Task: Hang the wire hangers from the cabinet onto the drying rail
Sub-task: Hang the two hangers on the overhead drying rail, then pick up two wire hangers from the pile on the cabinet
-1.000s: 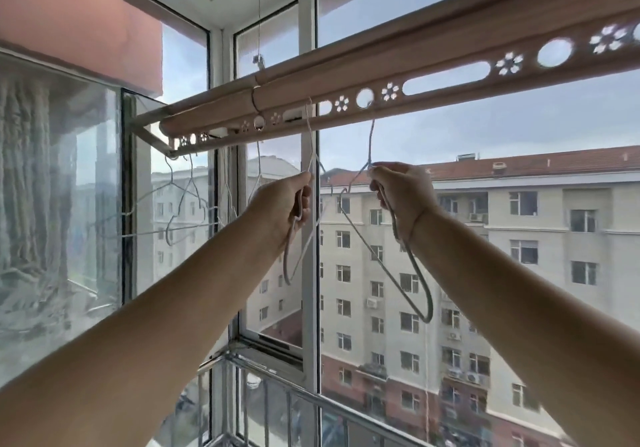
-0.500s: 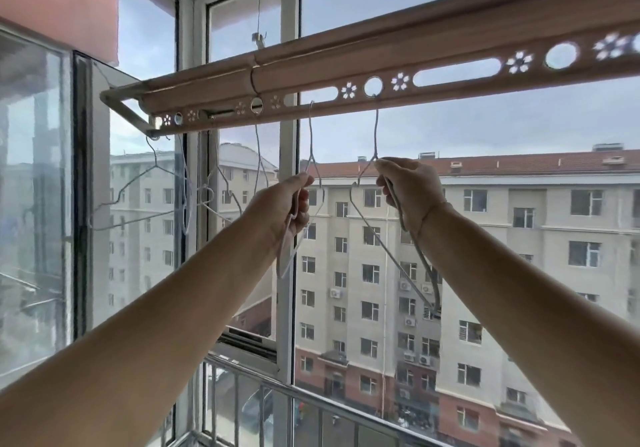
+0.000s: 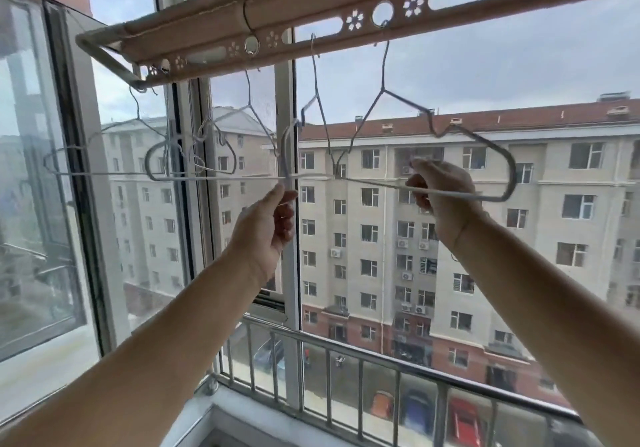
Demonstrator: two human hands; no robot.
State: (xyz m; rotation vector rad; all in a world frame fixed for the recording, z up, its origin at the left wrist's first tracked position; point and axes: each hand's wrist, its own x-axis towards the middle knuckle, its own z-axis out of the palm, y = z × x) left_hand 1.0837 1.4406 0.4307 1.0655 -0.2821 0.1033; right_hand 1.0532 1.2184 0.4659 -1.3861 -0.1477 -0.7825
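Gripping the bottom bar of a wire hanger, the right hand sat below the drying rail; hanger already hooked, bar running along the rail. Left hand pinched the neighbouring hanger, also below the rail.

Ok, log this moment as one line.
stage: hanging | right hand: grips hanger, hook in drying rail hole | left hand: holds second hanger

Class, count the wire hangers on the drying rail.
4 hangers: one at the rail's left end, one beside it, one above the left hand, one above the right hand. Overlapping wires may hide more.
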